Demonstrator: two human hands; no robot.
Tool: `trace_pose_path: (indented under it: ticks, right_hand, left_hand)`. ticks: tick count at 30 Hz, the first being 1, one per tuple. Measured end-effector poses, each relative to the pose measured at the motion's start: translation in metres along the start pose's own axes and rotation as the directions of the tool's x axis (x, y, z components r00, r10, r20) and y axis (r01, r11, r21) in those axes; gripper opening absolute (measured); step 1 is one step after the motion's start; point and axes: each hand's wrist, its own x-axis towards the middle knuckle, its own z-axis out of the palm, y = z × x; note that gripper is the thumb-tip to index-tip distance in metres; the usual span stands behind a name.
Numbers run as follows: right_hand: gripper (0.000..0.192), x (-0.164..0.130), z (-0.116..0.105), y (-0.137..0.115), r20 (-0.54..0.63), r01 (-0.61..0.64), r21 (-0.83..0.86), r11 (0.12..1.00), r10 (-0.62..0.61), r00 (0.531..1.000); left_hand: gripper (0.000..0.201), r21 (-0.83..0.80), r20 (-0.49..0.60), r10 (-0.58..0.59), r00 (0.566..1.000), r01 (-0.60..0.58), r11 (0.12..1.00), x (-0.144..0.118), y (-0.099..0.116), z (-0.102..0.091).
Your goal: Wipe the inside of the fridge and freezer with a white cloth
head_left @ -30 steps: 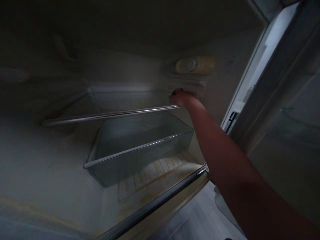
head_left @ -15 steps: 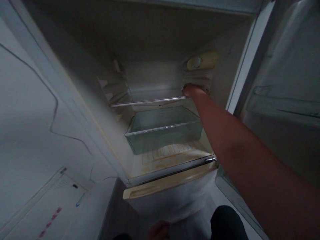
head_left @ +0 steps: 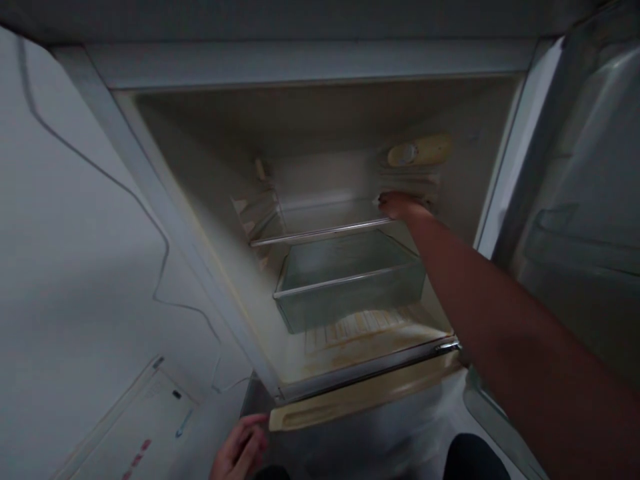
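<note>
Head view: at the far left I'm seeing a thin cord point(head_left: 167, 250) running down a pale wall, with a white box point(head_left: 155, 413) bearing red marks standing nearer. Next, the left hand point(head_left: 240, 447) is hovering low and near, just beside the left end of a beige ledge point(head_left: 365, 397); its fingers are half curling, holding nothing I can see, and I cannot tell whether a fingertip is touching. In the middle, the open fridge point(head_left: 320, 63) is holding a glass shelf point(head_left: 330, 215) above a clear bin point(head_left: 350, 300), and its floor is showing brownish stains. To the right, the right hand point(head_left: 400, 203) is resting at the shelf's far right end, below a yellowed control housing point(head_left: 430, 151). Those fingers are curling inward; I cannot tell how tightly, or whether the pale patch beside them is something held. Farthest right, the door point(head_left: 575, 167) is standing open. I'm judging the step in hand as work at that shelf end; any next move is probably calling for care around the shelf's front bar.
</note>
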Motion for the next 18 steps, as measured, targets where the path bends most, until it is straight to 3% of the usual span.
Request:
trace_pose_path:
  ticks: [2, 3, 4, 6, 7, 8, 9, 11, 13, 15, 18]
  right_hand:
    - [0.047, 0.003, 0.001, 0.001, 0.014, 0.019, -0.010, 1.000, -0.019, 1.000]
    - [0.046, 0.004, 0.002, 0.001, 0.016, 0.029, -0.009, 1.000, -0.028, 0.999]
    - [0.046, 0.005, 0.002, 0.001, 0.020, 0.038, -0.005, 0.999, -0.038, 0.999]
    - [0.043, 0.004, 0.001, -0.002, 0.020, 0.064, 0.034, 0.997, -0.064, 0.998]
    - [0.040, 0.003, -0.001, -0.006, 0.016, 0.098, 0.081, 0.992, -0.099, 0.995]
    - [0.037, 0.000, -0.003, -0.011, -0.001, 0.150, 0.148, 0.978, -0.152, 0.988]
    - [0.035, -0.003, -0.005, -0.018, -0.029, 0.216, 0.228, 0.950, -0.215, 0.976]
    - [0.037, -0.009, -0.011, -0.037, -0.106, 0.335, 0.402, 0.852, -0.320, 0.941]
    - [0.049, -0.012, -0.015, -0.058, -0.185, 0.415, 0.510, 0.754, -0.374, 0.909]
    - [0.049, -0.010, -0.016, -0.077, -0.215, 0.473, 0.490, 0.732, -0.425, 0.879]
    - [0.035, -0.002, -0.012, -0.096, -0.147, 0.514, 0.287, 0.808, -0.493, 0.857]
  left_hand:
    - [0.058, 0.072, -0.148, 0.165, 0.975, -0.156, 0.985, 0.009, 0.033, 0.003]
    - [0.055, 0.113, -0.235, 0.257, 0.937, -0.237, 0.965, 0.012, 0.049, 0.008]
    - [0.052, 0.141, -0.325, 0.345, 0.881, -0.316, 0.938, 0.015, 0.064, 0.015]
    - [0.049, 0.189, -0.487, 0.501, 0.715, -0.474, 0.860, 0.021, 0.091, 0.032]
    - [0.054, 0.226, -0.540, 0.562, 0.626, -0.536, 0.814, 0.026, 0.102, 0.041]
    - [0.064, 0.260, -0.543, 0.616, 0.571, -0.583, 0.770, 0.031, 0.111, 0.050]
    - [0.077, 0.285, -0.528, 0.656, 0.539, -0.616, 0.735, 0.037, 0.117, 0.059]
    - [0.100, 0.330, -0.494, 0.684, 0.537, -0.612, 0.718, 0.052, 0.122, 0.075]
    - [0.108, 0.415, -0.548, 0.655, 0.520, -0.511, 0.752, 0.069, 0.117, 0.087]
    - [0.102, 0.496, -0.609, 0.646, 0.461, -0.414, 0.763, 0.083, 0.104, 0.092]
    - [0.097, 0.567, -0.620, 0.677, 0.396, -0.371, 0.736, 0.096, 0.084, 0.091]
